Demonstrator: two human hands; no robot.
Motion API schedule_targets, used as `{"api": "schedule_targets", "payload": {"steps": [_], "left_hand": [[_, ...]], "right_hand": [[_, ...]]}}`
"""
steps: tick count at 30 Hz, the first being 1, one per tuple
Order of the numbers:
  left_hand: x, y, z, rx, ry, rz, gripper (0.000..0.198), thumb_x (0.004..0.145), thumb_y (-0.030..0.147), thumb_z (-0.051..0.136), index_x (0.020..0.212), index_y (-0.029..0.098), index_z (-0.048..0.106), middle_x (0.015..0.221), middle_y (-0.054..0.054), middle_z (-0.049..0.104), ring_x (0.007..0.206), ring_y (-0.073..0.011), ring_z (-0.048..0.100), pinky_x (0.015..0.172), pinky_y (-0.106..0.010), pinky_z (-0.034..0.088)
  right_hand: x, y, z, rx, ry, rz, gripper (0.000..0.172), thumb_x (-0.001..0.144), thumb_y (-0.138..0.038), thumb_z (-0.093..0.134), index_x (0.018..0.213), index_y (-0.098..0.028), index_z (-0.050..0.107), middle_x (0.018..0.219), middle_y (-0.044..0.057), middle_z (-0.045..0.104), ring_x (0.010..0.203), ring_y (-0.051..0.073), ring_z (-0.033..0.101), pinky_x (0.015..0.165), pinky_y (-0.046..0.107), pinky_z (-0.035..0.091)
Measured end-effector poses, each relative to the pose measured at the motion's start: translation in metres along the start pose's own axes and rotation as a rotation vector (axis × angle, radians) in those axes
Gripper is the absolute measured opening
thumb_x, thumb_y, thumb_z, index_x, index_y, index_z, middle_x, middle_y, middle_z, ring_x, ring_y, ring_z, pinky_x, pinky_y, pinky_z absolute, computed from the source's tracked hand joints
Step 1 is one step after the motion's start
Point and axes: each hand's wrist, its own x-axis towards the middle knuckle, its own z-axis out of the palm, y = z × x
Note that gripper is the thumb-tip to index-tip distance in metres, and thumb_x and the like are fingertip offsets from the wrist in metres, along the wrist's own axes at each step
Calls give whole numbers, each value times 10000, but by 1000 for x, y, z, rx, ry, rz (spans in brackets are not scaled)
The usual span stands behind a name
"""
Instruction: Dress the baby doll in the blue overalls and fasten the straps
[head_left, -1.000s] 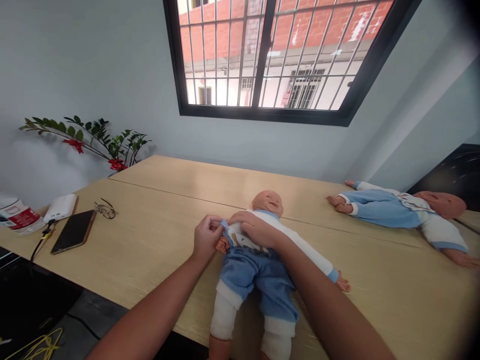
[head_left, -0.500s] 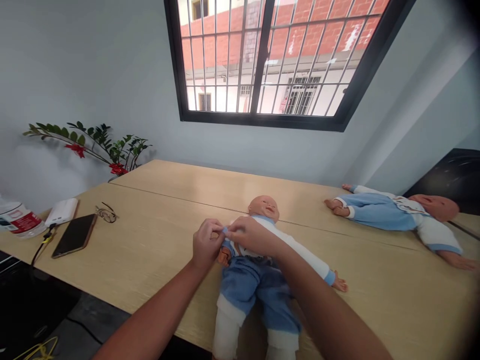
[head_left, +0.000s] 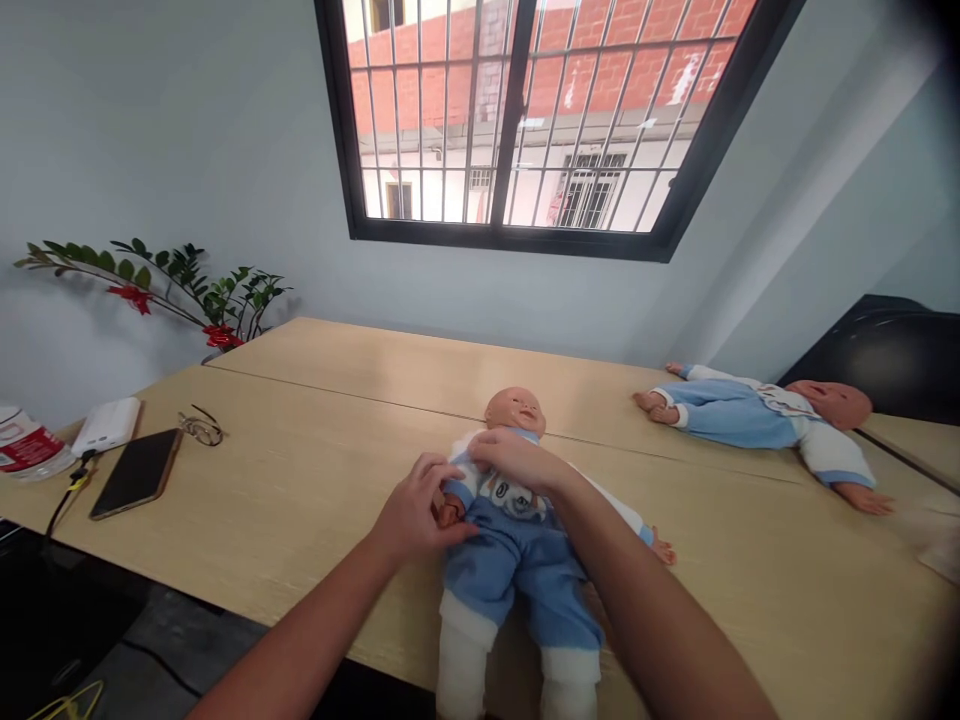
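A baby doll (head_left: 517, 545) lies on its back, head toward the window, in a white top with blue trim and blue trousers with white lower legs. My left hand (head_left: 416, 510) is curled around the doll's bent arm on the left, its thumb apart from the fingers and low by the waist. The doll's hand (head_left: 450, 512) shows between thumb and fingers. Higher up, my right hand (head_left: 517, 458) reaches across the chest, its fingertips closed on the sleeve (head_left: 466, 450) near the shoulder. The doll's other arm (head_left: 630, 515) stretches out to the right, partly behind my right forearm.
A second doll (head_left: 757, 415) in similar clothes lies at the right on the wooden table (head_left: 300, 450). Glasses (head_left: 201, 428), a phone (head_left: 136, 473), a white power bank (head_left: 106, 426) and a bottle (head_left: 30, 445) are at the left. A plant (head_left: 225, 295) stands behind.
My hands were together at the blue cuff. The left has shifted down around the doll's arm, and the right now holds the sleeve nearer the shoulder. The view has turned slightly right.
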Motion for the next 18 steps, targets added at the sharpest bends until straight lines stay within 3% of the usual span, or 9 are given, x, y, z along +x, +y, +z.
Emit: {"api": "schedule_targets", "payload": {"steps": [4,8,13,18], "left_hand": [[3,1,5,-19,46,-43,435,865,339,718,1282,267,619,1232,-103,570,1074,-235,644,918,-373,584],[7,-8,8,-51,120,3,451,828,174,679,1268,267,649,1226,-100,591,1089,-225,656,931,-348,591],[8,-14,7,-29,142,55,479,785,109,670,1239,263,677,1214,-99,619,1062,-223,679,923,-346,597],[8,-10,3,-18,136,108,467,788,115,666,1229,268,688,1181,-102,646,1087,-234,672,969,-370,581]], "right_hand": [[4,1,6,63,-4,29,276,868,-357,504,641,-199,515,615,-39,477,583,125,396,545,255,338],[9,-4,3,-44,41,57,287,862,-385,505,692,-176,602,659,-19,544,636,132,455,583,251,366],[26,-22,-7,-188,8,166,276,813,-408,594,681,-177,668,556,-19,502,555,137,412,534,276,311],[51,-43,-10,-330,-19,272,263,782,-342,672,585,-177,617,528,-9,484,552,144,440,541,290,310]]}}
